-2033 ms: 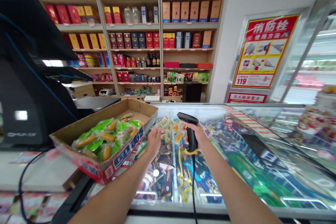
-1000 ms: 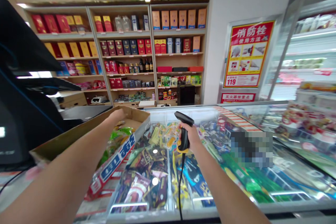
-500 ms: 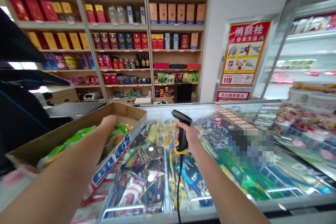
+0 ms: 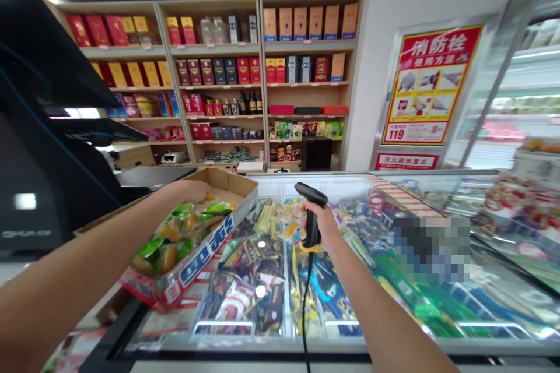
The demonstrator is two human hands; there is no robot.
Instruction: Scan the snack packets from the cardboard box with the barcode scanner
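My right hand [image 4: 321, 221] grips a black handheld barcode scanner [image 4: 311, 195] by its handle, over the freezer's glass top; a black cord hangs down from it. My left hand [image 4: 192, 190] reaches over the far part of an open cardboard box [image 4: 205, 253] with a red, white and blue printed side. Its fingers are largely hidden, with something yellowish at their tips. In the box lie several clear and green plastic packets [image 4: 192, 221] with brownish-yellow food inside. The left forearm covers part of the box.
Below the hands, a glass-topped chest freezer [image 4: 245, 335] holds many wrapped ice creams [image 4: 251, 262]. A dark checkout terminal [image 4: 39, 128] stands at the left. Shelves [image 4: 219, 46] of boxed goods line the back wall, beside a red fire-hydrant poster [image 4: 433, 84].
The view has swung left, so most things sit further right, and more of the terminal shows. My left hand has shifted toward the box's far side, uncovering more packets. The scanner stays in my right hand.
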